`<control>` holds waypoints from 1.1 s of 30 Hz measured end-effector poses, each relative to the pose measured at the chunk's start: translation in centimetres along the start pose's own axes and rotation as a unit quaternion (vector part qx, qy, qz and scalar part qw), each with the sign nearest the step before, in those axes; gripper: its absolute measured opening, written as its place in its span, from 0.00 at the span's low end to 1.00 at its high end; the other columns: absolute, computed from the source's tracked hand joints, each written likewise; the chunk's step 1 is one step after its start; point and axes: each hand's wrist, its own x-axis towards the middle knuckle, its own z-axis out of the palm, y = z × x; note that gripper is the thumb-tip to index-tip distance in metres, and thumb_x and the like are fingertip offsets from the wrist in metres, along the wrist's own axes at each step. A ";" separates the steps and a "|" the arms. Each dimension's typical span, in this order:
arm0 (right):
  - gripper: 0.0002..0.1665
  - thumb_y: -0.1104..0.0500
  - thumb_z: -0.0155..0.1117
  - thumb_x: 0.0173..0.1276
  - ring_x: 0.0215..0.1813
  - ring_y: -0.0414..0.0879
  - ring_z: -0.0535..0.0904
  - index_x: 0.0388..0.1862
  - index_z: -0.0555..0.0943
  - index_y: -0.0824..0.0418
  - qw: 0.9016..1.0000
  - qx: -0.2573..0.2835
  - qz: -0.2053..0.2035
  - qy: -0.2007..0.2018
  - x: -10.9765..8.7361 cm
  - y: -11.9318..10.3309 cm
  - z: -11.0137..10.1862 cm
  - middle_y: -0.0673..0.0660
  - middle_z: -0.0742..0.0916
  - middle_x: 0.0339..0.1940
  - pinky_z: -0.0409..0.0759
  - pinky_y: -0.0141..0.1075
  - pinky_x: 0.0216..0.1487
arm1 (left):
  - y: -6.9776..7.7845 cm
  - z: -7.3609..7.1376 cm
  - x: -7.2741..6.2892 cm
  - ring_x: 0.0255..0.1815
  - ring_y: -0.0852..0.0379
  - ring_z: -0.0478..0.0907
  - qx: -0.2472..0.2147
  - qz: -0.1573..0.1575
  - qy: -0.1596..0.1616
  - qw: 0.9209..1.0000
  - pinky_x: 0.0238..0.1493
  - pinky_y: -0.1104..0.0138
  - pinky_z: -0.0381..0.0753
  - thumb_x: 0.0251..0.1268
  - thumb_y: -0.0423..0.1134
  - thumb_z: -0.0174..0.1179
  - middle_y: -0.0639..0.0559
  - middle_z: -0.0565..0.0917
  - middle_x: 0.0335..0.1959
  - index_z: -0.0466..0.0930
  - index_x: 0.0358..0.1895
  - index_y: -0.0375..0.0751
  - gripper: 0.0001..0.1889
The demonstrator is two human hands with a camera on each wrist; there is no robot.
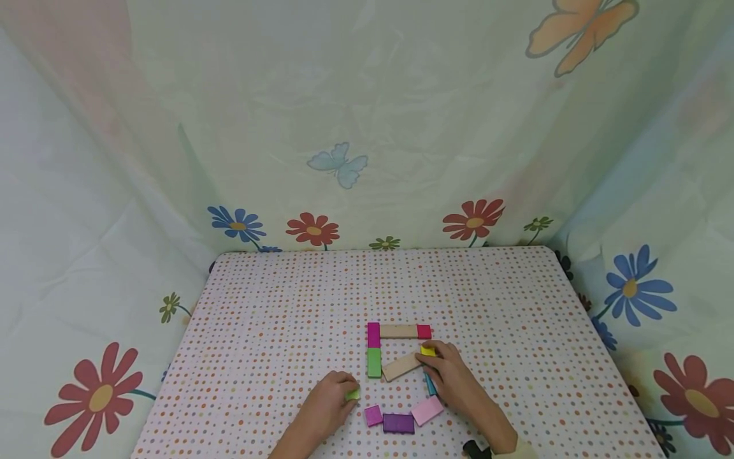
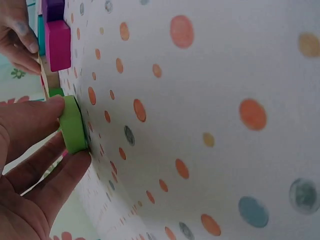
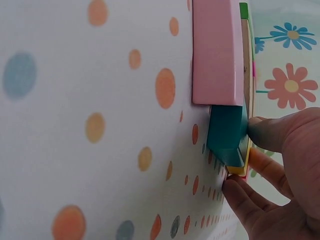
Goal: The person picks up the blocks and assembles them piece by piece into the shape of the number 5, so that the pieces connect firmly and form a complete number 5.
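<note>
My left hand (image 1: 328, 403) pinches a lime green block (image 2: 73, 125) between thumb and fingertips, low over the dotted tabletop. My right hand (image 1: 453, 375) has thumb and fingers bent around a yellow block (image 1: 427, 351), beside the right end of a slanted wooden plank (image 1: 401, 366). Just below those fingers lies a teal block (image 3: 225, 132), partly hidden by the hand in the head view. A pink block (image 1: 427, 410) adjoins its near end. Left of the pink one are a purple block (image 1: 398, 423) and a magenta cube (image 1: 373, 415).
Beyond the hands, a magenta block (image 1: 373, 335), a second wooden plank (image 1: 399, 331) and a red block (image 1: 424, 331) form a row. A green block (image 1: 374, 363) continues down from its left end. A black object (image 1: 476, 449) shows by the right wrist. Flowered curtains (image 1: 367, 127) surround the table.
</note>
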 end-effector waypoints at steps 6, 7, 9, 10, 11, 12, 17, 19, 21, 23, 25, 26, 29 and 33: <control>0.19 0.62 0.68 0.76 0.70 0.54 0.76 0.63 0.88 0.55 1.000 -0.001 0.006 -0.001 0.0 -0.1 0.0 0.57 0.81 0.70 0.81 0.52 0.70 | -0.5 -0.1 0.1 0.50 0.57 0.85 0.011 0.012 -0.001 1.000 0.52 0.65 0.89 0.66 0.39 0.74 0.53 0.89 0.48 0.92 0.52 0.47 0.12; 0.19 0.62 0.68 0.76 0.70 0.55 0.76 0.63 0.88 0.55 1.000 -0.001 0.007 -0.002 0.0 -0.1 0.0 0.57 0.81 0.70 0.81 0.52 0.71 | -0.6 -0.1 0.1 0.48 0.58 0.85 0.013 0.013 -0.003 1.000 0.51 0.66 0.89 0.66 0.39 0.74 0.53 0.89 0.47 0.92 0.52 0.48 0.12; 0.19 0.62 0.68 0.76 0.70 0.55 0.76 0.63 0.88 0.55 1.000 0.001 0.007 -0.002 0.0 -0.1 0.0 0.57 0.81 0.70 0.81 0.52 0.70 | -0.7 -0.2 0.2 0.44 0.61 0.83 0.016 0.012 -0.010 1.000 0.47 0.69 0.88 0.66 0.39 0.74 0.54 0.88 0.45 0.92 0.52 0.50 0.13; 0.18 0.62 0.68 0.76 0.70 0.55 0.76 0.63 0.88 0.55 1.000 0.001 0.007 -0.002 0.0 -0.1 0.0 0.57 0.81 0.70 0.81 0.52 0.70 | -0.8 -0.2 0.2 0.43 0.62 0.82 0.015 0.011 -0.013 1.000 0.44 0.70 0.87 0.66 0.39 0.74 0.54 0.88 0.44 0.92 0.52 0.50 0.13; 0.18 0.62 0.68 0.76 0.70 0.55 0.76 0.63 0.88 0.55 1.000 0.002 0.007 -0.002 0.0 -0.1 0.0 0.57 0.81 0.70 0.81 0.52 0.70 | -0.8 -0.1 0.2 0.42 0.63 0.81 0.015 0.009 -0.015 1.000 0.43 0.71 0.86 0.66 0.40 0.74 0.55 0.88 0.43 0.92 0.52 0.50 0.13; 0.18 0.62 0.68 0.76 0.70 0.55 0.76 0.63 0.88 0.55 1.000 0.001 0.006 -0.002 0.0 -0.1 0.0 0.57 0.81 0.70 0.81 0.52 0.70 | -0.8 -0.1 0.1 0.42 0.64 0.80 0.016 0.007 -0.018 1.000 0.43 0.71 0.86 0.66 0.41 0.74 0.55 0.88 0.44 0.92 0.52 0.51 0.13; 0.18 0.62 0.69 0.75 0.69 0.54 0.76 0.62 0.88 0.55 1.000 -0.003 0.004 0.002 0.0 -0.1 0.0 0.57 0.81 0.70 0.81 0.51 0.69 | -0.5 0.2 -0.2 0.46 0.61 0.82 0.002 0.023 -0.015 1.000 0.49 0.69 0.88 0.67 0.39 0.73 0.53 0.88 0.46 0.91 0.54 0.48 0.13; 0.18 0.62 0.69 0.75 0.70 0.54 0.76 0.62 0.88 0.55 1.000 -0.002 0.003 0.004 0.0 -0.1 0.1 0.57 0.81 0.70 0.81 0.51 0.69 | -0.4 0.3 -0.3 0.49 0.59 0.84 -0.001 0.041 -0.011 0.999 0.54 0.66 0.89 0.67 0.38 0.72 0.53 0.89 0.48 0.91 0.55 0.46 0.14; 0.18 0.62 0.69 0.75 0.70 0.55 0.76 0.62 0.88 0.55 1.000 -0.003 0.001 0.006 0.0 0.0 0.1 0.57 0.81 0.70 0.82 0.51 0.69 | -0.3 0.4 -0.3 0.52 0.57 0.85 0.004 0.059 -0.007 0.998 0.58 0.65 0.88 0.67 0.37 0.71 0.53 0.90 0.50 0.90 0.55 0.45 0.15; 0.18 0.62 0.69 0.75 0.70 0.55 0.76 0.62 0.88 0.55 1.000 -0.004 -0.002 0.010 0.0 0.0 0.1 0.57 0.81 0.70 0.82 0.51 0.69 | -0.3 0.5 -0.3 0.53 0.57 0.85 0.008 0.075 -0.004 0.997 0.60 0.65 0.87 0.67 0.37 0.71 0.53 0.90 0.50 0.90 0.55 0.44 0.14; 0.18 0.63 0.69 0.75 0.70 0.55 0.76 0.62 0.88 0.56 1.000 -0.001 -0.008 0.015 -0.1 0.0 0.1 0.57 0.81 0.69 0.82 0.52 0.69 | -0.2 0.5 -0.2 0.53 0.57 0.85 0.013 0.089 -0.001 0.996 0.60 0.65 0.87 0.67 0.37 0.71 0.53 0.91 0.50 0.90 0.54 0.44 0.14; 0.18 0.63 0.69 0.75 0.69 0.55 0.76 0.62 0.88 0.56 1.000 0.002 -0.011 0.018 -0.1 0.0 0.1 0.57 0.82 0.69 0.82 0.52 0.69 | -0.2 0.5 -0.2 0.53 0.57 0.85 0.015 0.094 0.001 0.995 0.60 0.65 0.87 0.67 0.37 0.71 0.54 0.91 0.50 0.91 0.54 0.44 0.13; 0.18 0.64 0.69 0.75 0.69 0.56 0.77 0.62 0.88 0.57 0.999 0.005 -0.022 0.028 -0.2 0.0 0.1 0.58 0.82 0.68 0.82 0.52 0.68 | -0.1 0.5 -0.2 0.52 0.59 0.85 0.019 0.102 0.002 0.995 0.59 0.67 0.87 0.67 0.36 0.71 0.55 0.90 0.49 0.91 0.53 0.45 0.12; 0.18 0.64 0.70 0.74 0.68 0.56 0.77 0.61 0.89 0.57 0.999 0.002 -0.032 0.041 -0.4 0.0 0.1 0.58 0.83 0.67 0.83 0.52 0.67 | 0.0 0.5 -0.3 0.51 0.62 0.83 0.020 0.097 -0.004 0.995 0.57 0.70 0.86 0.67 0.36 0.72 0.57 0.90 0.50 0.92 0.52 0.46 0.12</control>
